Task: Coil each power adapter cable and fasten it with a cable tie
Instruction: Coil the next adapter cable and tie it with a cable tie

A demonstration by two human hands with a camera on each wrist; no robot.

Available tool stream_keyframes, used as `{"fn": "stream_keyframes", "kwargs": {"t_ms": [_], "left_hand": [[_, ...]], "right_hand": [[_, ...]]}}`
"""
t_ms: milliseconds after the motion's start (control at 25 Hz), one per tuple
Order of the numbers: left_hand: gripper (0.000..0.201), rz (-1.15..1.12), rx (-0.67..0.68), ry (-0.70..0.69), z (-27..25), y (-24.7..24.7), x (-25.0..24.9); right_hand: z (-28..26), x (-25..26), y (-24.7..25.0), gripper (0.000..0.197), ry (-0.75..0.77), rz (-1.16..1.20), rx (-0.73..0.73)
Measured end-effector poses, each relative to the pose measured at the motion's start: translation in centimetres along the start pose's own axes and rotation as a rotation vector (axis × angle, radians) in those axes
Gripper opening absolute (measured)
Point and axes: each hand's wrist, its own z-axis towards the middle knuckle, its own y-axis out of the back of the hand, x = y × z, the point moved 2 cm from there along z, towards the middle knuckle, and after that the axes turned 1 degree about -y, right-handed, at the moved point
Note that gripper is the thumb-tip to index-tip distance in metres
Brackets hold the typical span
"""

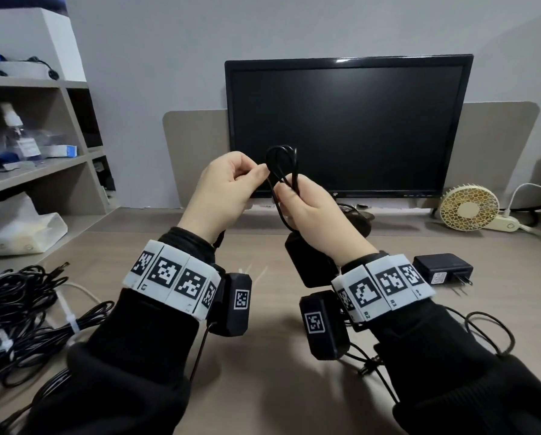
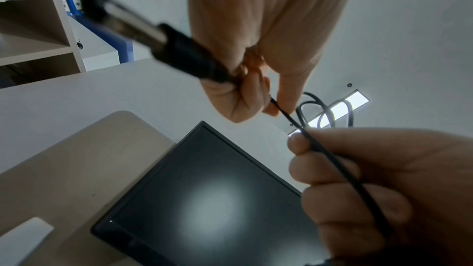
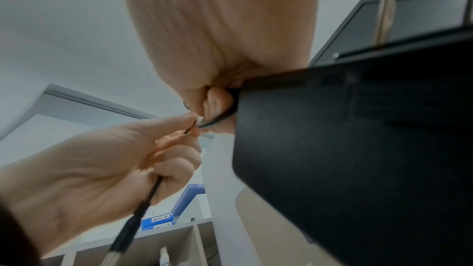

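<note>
Already a pile of coiled cables (image 1: pixel 21 312) lay at the desk's left edge, several of them bound with white cable ties (image 1: pixel 70 318), so we judged a good part of the job done. One more power adapter (image 1: pixel 442 268) sat near the right edge with its cable (image 1: pixel 489 334) loose beside it, and that one seemed untouched. The cable in hand (image 1: pixel 281 171) was only partly coiled: a couple of loops stood up between our hands in front of the dark monitor (image 1: pixel 347 124), while its adapter block (image 1: pixel 310 262) hung below our right wrist, above the desk (image 1: pixel 263 372). No tie was on it yet, so we reckoned the winding and the fastening were both left. Our left hand (image 1: pixel 225 189) was raised at chest height, fingers curled round the cable near its barrel plug (image 2: pixel 143 27), thumb and forefinger pinching the strand. Our right hand (image 1: pixel 313 211) was level with it and nearly touching, fingers closed on the base of the loops. A few spare ties (image 1: pixel 253 273) lay on the desk beneath our wrists.
</note>
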Motion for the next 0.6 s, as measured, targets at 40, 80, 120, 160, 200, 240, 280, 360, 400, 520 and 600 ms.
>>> {"fn": "stream_keyframes", "kwargs": {"t_ms": [40,80,120,160,200,240,280,360,400,520,600], "left_hand": [[0.017,-0.036,-0.041,0.004,0.1,0.0,0.0],[0.017,-0.095,-0.070,0.018,0.1,0.0,0.0],[0.017,-0.173,-0.087,0.039,0.2,-0.1,-0.1],[0.018,-0.268,-0.097,0.061,0.1,-0.2,-0.3],[0.019,-0.355,-0.106,0.079,0.0,-0.3,-0.5],[0.020,-0.424,-0.107,0.091,0.0,-0.5,-0.7],[0.019,-0.474,-0.094,0.106,-0.1,-0.7,-0.8],[0.017,-0.541,-0.023,0.145,-0.5,-1.1,-1.0],[0.018,-0.559,0.017,0.161,-0.6,-1.5,-1.0],[0.032,-0.548,0.076,0.160,-0.8,-2.1,-1.0],[0.033,-0.472,0.110,0.138,-0.9,-2.5,-0.9]], "right_hand": [[-0.1,0.0,-0.4,0.022,-0.010,0.003,0.016],[-0.1,0.0,-0.8,0.021,-0.027,0.015,0.034],[-0.2,0.0,-1.2,0.021,-0.049,0.041,0.051],[-0.2,-0.1,-1.5,0.020,-0.076,0.075,0.069],[-0.2,-0.1,-1.7,0.019,-0.105,0.113,0.089],[-0.2,0.0,-1.9,0.018,-0.129,0.141,0.108],[-0.1,0.0,-2.1,0.016,-0.138,0.158,0.128],[-0.2,0.0,-2.4,0.013,-0.105,0.153,0.179],[-0.1,-0.1,-2.5,0.012,-0.084,0.127,0.197],[-0.1,-0.3,-2.3,0.014,-0.067,0.032,0.208],[-0.3,0.0,-1.9,0.020,-0.048,0.015,0.232]]}}
